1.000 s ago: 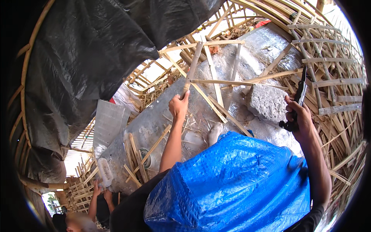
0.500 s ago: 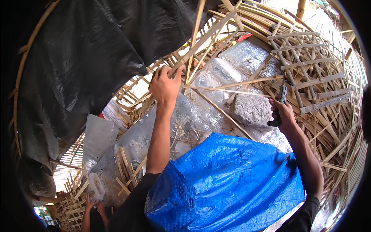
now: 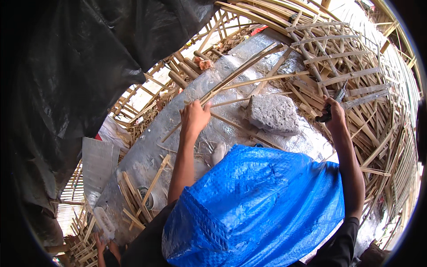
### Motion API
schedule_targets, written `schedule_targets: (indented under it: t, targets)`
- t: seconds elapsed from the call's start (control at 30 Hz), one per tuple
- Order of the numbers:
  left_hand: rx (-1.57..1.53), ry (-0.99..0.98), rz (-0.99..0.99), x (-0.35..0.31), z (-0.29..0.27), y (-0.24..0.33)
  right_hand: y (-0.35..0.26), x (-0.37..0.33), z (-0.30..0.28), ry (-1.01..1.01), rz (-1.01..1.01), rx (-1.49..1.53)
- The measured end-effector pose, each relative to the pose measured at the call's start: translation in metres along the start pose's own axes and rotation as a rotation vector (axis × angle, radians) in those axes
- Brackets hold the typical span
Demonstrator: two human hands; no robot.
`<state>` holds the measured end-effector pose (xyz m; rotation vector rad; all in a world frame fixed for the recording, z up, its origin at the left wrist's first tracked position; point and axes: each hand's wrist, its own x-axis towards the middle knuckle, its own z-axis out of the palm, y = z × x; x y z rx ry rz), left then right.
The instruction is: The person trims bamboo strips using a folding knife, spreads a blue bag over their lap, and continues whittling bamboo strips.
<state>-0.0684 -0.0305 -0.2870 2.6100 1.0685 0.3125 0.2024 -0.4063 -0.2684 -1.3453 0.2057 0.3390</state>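
My left hand (image 3: 195, 118) is closed round the near ends of a few thin bamboo strips (image 3: 240, 71), low over the grey metal sheet. The strips slant away to the far right. More bamboo strips fan out rightward beside this hand. My right hand (image 3: 334, 115) grips a dark-handled knife (image 3: 340, 95), its thin blade pointing up and away; the fingers hide part of the handle. This hand is beside a pile of split bamboo (image 3: 373, 129). A rough grey stone block (image 3: 273, 115) rests between my hands. Blue tarp (image 3: 258, 204) covers my lap.
Black sheeting (image 3: 84, 58) hangs at the left. A slatted bamboo panel (image 3: 338, 58) lies on the pile. At lower left are short bamboo pieces (image 3: 131, 196), a whetstone-like block (image 3: 104, 221) and another person's hands (image 3: 104, 244). Several bamboo poles (image 3: 189, 70) lie beyond the sheet.
The raised bamboo in my left hand has come down toward the metal sheet. My right hand, still holding the knife, has moved right, farther from the stone block. The whole view has shifted slightly.
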Motion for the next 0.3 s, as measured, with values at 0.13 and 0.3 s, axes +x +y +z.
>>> schedule_targets:
  t: [0.13, 0.3]
  targets:
    - [-0.294, -0.304, -0.064, 0.015, -0.008, -0.025, 0.0, 0.0, 0.008, -0.016, 0.032, -0.015]
    - [-0.634, -0.467, -0.054, 0.012, -0.004, -0.041, 0.011, 0.002, 0.015, -0.077, -0.03, -0.085]
